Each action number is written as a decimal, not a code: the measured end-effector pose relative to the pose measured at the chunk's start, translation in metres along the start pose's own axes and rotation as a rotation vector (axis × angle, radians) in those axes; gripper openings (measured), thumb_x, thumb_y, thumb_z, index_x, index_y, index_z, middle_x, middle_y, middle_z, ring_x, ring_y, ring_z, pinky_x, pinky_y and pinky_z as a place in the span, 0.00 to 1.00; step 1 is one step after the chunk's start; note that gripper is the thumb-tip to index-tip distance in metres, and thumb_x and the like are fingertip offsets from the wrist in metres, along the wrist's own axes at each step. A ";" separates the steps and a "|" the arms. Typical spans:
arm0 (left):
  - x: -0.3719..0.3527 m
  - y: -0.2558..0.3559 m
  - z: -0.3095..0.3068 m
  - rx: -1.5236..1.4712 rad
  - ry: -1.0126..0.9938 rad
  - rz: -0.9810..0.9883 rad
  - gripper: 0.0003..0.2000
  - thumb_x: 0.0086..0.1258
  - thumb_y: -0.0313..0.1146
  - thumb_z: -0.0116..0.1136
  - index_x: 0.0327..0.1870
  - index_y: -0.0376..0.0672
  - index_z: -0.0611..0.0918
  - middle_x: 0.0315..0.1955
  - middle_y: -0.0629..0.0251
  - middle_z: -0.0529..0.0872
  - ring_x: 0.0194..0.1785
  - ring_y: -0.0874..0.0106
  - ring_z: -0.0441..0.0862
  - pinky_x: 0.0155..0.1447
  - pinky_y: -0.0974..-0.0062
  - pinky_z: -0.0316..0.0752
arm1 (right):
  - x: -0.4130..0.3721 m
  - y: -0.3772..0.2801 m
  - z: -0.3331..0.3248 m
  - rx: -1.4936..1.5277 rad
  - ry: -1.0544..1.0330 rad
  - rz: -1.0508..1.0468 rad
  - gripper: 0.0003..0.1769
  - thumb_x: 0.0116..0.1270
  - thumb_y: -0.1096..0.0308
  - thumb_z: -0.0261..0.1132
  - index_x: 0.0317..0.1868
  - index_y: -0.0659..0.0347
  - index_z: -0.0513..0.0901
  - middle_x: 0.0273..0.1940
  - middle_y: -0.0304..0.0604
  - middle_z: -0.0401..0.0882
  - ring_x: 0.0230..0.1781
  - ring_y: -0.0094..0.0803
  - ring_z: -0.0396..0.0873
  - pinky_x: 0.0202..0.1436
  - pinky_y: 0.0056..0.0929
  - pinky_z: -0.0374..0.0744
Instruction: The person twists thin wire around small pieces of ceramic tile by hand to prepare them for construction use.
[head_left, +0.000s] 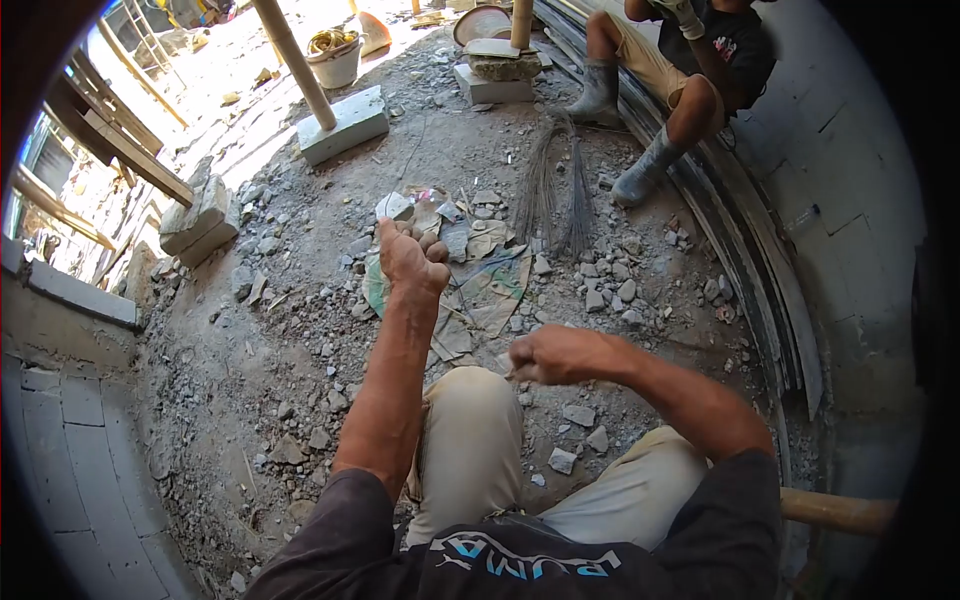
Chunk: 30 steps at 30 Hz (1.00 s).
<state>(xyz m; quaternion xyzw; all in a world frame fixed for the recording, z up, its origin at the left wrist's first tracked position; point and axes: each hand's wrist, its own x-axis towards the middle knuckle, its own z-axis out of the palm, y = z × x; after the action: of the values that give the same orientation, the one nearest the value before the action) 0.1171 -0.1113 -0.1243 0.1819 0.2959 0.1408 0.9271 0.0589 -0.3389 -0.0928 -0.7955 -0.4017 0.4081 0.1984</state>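
My left hand point(412, 258) is raised in front of me with its fingers curled in. A thin dark line, perhaps wire, runs up from near its fingertips, but I cannot make out what the fingers hold. Above my knee, my right hand point(543, 355) is closed in a fist, and whatever may be inside is hidden. Beneath and beyond both hands lies a flattened, dirty sack point(500, 290) on the rubble. A pale chunk point(396, 207) shows just past my left fingertips.
A seated person in grey rubber boots point(645, 170) is at upper right, beside long curved strips point(745, 235) along the wall. A stick broom point(558, 190) lies ahead. Wooden posts stand on blocks point(345, 125), near a bucket point(335, 62). Loose stones point(615, 290) cover the ground.
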 end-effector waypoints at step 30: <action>-0.007 0.006 -0.002 -0.104 -0.042 -0.069 0.22 0.77 0.48 0.39 0.18 0.52 0.59 0.14 0.78 0.51 0.14 0.80 0.45 0.15 0.82 0.39 | -0.015 0.067 -0.051 0.678 0.877 0.269 0.10 0.69 0.64 0.60 0.39 0.64 0.76 0.29 0.42 0.79 0.25 0.24 0.74 0.29 0.27 0.75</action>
<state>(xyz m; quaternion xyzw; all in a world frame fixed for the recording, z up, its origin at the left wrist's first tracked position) 0.1100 -0.1076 -0.1195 0.1261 0.2749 0.1198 0.9456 0.1272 -0.3901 -0.0985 -0.8264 -0.0235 0.1675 0.5371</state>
